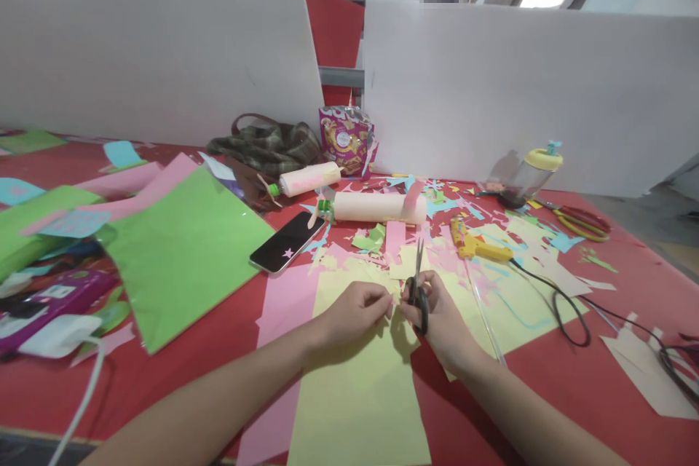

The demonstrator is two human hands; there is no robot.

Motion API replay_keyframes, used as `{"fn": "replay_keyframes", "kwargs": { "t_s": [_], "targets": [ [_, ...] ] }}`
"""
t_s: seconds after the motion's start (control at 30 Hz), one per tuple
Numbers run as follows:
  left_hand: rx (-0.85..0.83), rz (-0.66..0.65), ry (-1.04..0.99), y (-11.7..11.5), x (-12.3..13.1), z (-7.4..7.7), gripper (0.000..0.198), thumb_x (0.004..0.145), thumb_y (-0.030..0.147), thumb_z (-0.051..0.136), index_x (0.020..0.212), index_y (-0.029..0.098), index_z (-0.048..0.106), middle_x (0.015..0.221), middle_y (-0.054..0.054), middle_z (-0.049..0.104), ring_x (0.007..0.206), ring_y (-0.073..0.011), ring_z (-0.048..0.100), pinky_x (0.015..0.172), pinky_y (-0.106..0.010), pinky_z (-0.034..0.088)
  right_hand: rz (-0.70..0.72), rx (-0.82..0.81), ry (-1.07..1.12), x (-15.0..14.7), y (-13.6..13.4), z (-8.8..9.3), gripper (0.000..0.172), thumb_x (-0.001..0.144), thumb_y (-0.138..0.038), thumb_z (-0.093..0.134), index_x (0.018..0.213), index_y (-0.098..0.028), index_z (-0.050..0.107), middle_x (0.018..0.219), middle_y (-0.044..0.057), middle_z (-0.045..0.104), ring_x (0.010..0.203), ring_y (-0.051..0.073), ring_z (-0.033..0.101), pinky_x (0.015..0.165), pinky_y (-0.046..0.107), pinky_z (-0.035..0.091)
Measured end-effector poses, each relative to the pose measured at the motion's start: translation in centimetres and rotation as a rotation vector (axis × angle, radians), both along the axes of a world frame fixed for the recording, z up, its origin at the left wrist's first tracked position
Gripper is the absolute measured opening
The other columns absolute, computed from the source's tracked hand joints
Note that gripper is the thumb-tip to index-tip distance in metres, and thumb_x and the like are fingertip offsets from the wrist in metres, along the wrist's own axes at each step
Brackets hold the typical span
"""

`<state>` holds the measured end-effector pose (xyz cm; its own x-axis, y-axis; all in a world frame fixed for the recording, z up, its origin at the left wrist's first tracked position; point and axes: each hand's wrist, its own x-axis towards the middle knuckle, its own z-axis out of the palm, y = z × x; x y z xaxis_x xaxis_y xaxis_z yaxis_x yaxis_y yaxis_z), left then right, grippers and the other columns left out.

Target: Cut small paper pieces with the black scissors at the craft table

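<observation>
My right hand (431, 309) is closed around the black handles of a pair of scissors (419, 287), whose blades point up and away from me. Just left of it, my left hand (357, 313) has its fingers pinched together; what is between them is too small to name. Both hands are over a pale yellow sheet (357, 408), which overlaps a pink sheet (273, 378). Beyond my left hand lies a black phone (281, 242) with a small pink star (287, 253) on it.
Green paper (186, 255) lies left. Wrapped bottles (376, 207), paper scraps and a snack bag (346, 138) are beyond the hands. To the right are a yellow glue gun (486, 247), its black cord, a lidded cup (538, 175) and red-yellow-handled scissors (582, 222).
</observation>
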<state>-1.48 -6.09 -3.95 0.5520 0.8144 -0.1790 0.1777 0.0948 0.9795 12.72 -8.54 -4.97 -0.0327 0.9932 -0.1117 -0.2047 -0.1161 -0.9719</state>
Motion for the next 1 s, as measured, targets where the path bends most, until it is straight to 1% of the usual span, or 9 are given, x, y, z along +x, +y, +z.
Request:
{"fn": "replay_keyframes", "kwargs": {
  "t_s": [0.1,0.27,0.4,0.53,0.7,0.83,0.9,1.0],
  "targets": [
    [-0.007,0.041,-0.014,0.4,-0.3,0.0,0.026,0.076,0.026,0.039,0.054,0.014,0.043,0.045,0.004,0.036,0.045,-0.0065,0.036,0.046,-0.019,0.031,0.047,-0.026,-0.005,0.0,-0.1,0.1,0.03,0.06,-0.014,0.062,0.075,-0.022,0.037,0.066,-0.006,0.048,0.052,0.007,0.043,0.046,0.018,0.032],
    [-0.014,0.153,-0.095,1.0,-0.8,-0.2,0.027,0.076,0.033,0.039,0.057,0.015,0.041,0.049,0.005,0.034,0.043,-0.0059,0.037,0.042,-0.018,0.031,0.141,-0.06,0.007,0.0,-0.1,0.3,0.032,0.06,-0.02,0.066,0.072,-0.022,0.036,0.061,-0.007,0.045,0.053,0.008,0.043,0.05,0.02,0.033],
    [0.024,0.236,-0.067,1.4,-1.0,0.1,0.028,0.076,0.035,0.039,0.055,0.015,0.038,0.05,0.005,0.033,0.039,-0.0047,0.033,0.038,-0.017,0.029,0.183,-0.054,-0.031,0.1,-0.3,0.5,0.026,0.068,-0.034,0.059,0.072,-0.021,0.037,0.056,-0.006,0.045,0.048,0.009,0.042,0.047,0.02,0.03],
    [0.089,0.266,-0.035,1.6,-1.1,0.4,0.03,0.077,0.035,0.037,0.054,0.016,0.037,0.05,0.005,0.033,0.041,-0.0052,0.033,0.04,-0.018,0.03,0.259,-0.034,-0.014,0.3,-0.6,0.7,0.022,0.072,-0.038,0.053,0.072,-0.02,0.04,0.062,-0.002,0.05,0.055,0.011,0.046,0.054,0.023,0.033],
    [0.186,0.278,-0.044,1.7,-1.1,0.3,0.03,0.079,0.032,0.036,0.053,0.015,0.037,0.05,0.005,0.033,0.046,-0.0065,0.034,0.048,-0.02,0.031,0.372,-0.031,-0.004,0.4,-0.8,0.8,0.021,0.075,-0.04,0.048,0.073,-0.019,0.043,0.067,0.0,0.051,0.058,0.013,0.047,0.06,0.027,0.035],
    [0.178,0.288,-0.045,1.7,-1.1,0.1,0.03,0.078,0.031,0.035,0.053,0.016,0.036,0.049,0.005,0.033,0.046,-0.0069,0.034,0.048,-0.02,0.03,0.449,-0.035,0.001,0.5,-0.9,0.9,0.022,0.075,-0.04,0.049,0.075,-0.02,0.042,0.071,0.001,0.052,0.058,0.013,0.047,0.06,0.028,0.037],
    [0.162,0.265,-0.038,1.8,-1.2,0.1,0.029,0.078,0.03,0.034,0.053,0.016,0.037,0.049,0.005,0.033,0.046,-0.007,0.033,0.048,-0.02,0.029,0.475,-0.042,-0.002,0.5,-0.9,0.8,0.021,0.075,-0.04,0.049,0.077,-0.019,0.042,0.07,0.001,0.052,0.058,0.013,0.047,0.062,0.028,0.037],
    [0.198,0.198,-0.027,1.9,-1.4,0.3,0.03,0.078,0.029,0.034,0.052,0.015,0.037,0.049,0.005,0.034,0.047,-0.0072,0.034,0.05,-0.021,0.029,0.499,-0.037,-0.012,0.6,-1.0,0.7,0.021,0.076,-0.04,0.048,0.078,-0.019,0.042,0.067,0.001,0.052,0.059,0.013,0.047,0.064,0.03,0.036]
  ]
}}
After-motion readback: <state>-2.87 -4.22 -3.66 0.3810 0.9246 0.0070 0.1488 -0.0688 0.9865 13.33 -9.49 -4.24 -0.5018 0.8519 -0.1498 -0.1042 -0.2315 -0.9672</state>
